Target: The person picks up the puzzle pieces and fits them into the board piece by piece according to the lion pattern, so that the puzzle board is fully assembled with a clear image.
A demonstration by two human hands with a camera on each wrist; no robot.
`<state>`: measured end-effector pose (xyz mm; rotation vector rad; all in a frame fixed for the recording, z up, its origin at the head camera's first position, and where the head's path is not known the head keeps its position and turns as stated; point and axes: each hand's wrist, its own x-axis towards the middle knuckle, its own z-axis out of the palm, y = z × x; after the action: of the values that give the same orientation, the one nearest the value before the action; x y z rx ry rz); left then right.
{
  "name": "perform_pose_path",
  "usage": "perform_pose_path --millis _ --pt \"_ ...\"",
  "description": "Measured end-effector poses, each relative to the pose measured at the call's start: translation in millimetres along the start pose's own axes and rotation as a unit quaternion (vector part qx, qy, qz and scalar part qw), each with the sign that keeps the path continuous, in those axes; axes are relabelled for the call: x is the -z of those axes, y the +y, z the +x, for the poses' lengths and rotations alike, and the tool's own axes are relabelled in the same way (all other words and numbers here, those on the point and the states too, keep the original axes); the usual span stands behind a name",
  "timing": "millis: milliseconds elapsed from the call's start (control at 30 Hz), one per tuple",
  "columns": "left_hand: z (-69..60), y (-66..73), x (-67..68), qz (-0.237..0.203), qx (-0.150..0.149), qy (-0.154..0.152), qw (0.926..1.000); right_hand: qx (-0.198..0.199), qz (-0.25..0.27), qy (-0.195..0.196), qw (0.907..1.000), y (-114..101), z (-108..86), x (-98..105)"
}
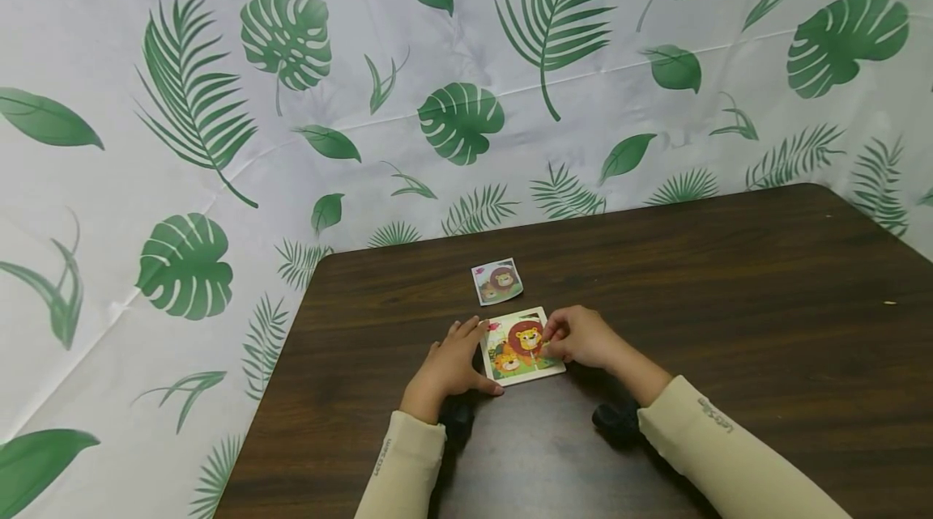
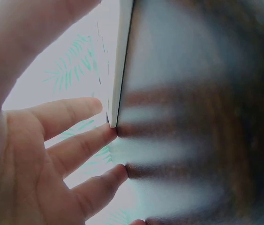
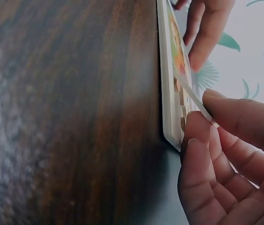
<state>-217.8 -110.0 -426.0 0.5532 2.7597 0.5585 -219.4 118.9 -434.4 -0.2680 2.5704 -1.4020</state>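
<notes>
A square lion picture puzzle in a pale wooden tray [image 1: 534,376] lies flat on the table in front of me. My left hand [image 1: 453,361] rests at the tray's left side, fingers spread and mostly straight, with the thumb by the near corner. In the left wrist view its fingertips meet the tray's edge [image 2: 118,75]. At the tray's right side, my right hand [image 1: 585,338] pinches a thin puzzle piece [image 3: 196,99] between thumb and fingers. The piece is tilted, its lower end at the puzzle's surface. Its printed face is mostly hidden.
A small printed card [image 1: 497,282] with the same lion picture lies just beyond the tray. The dark wooden table [image 1: 729,284] reaches back to a leaf-patterned cloth [image 1: 350,203]. A tiny light scrap [image 1: 889,303] sits far right.
</notes>
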Motion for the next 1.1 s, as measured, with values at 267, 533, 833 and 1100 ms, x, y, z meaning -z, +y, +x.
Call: perform_pose_path --millis 267,533,833,1100 --pt "-1.0 1.1 0.7 -0.003 0.0 0.0 1.0 0.014 -0.055 0.025 0.9981 -1.7 0.9 -4.1" --pt "-0.6 1.0 -0.1 -0.002 0.0 0.001 1.0 -0.007 -0.056 0.038 0.9977 -5.1 1.0 -6.3" --pt "-0.4 1.0 0.2 -0.003 0.0 0.0 1.0 -0.024 -0.068 0.044 0.9964 -6.0 1.3 -7.2" --pt "-0.8 0.8 0.8 -0.002 -0.007 0.001 1.0 0.002 -0.113 0.056 0.992 -7.8 1.6 -10.0"
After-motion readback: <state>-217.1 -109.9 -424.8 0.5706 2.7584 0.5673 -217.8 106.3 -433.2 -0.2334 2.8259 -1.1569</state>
